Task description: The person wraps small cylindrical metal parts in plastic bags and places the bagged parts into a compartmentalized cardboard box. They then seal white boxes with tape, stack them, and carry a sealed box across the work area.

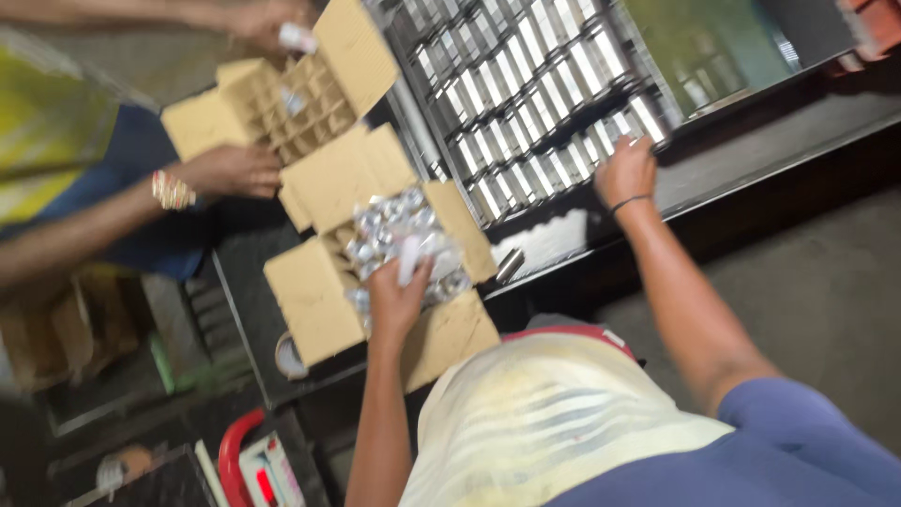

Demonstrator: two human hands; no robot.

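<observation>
Over two cartons point(314, 291), left hand point(396, 299) fingers grip one vial point(410, 260); right hand point(625, 171) unclear.

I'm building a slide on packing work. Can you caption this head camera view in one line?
Left hand lowers a small vial into a divided cardboard box while right hand reaches a tray of vials.

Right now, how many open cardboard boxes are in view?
2: a near box under the left hand, full of wrapped pieces; a far box, mostly empty, near a co-worker's hands.

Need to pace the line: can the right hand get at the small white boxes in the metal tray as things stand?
Probably yes: the right hand already rests on the small white boxes at the metal tray's near edge, nothing between.
</observation>
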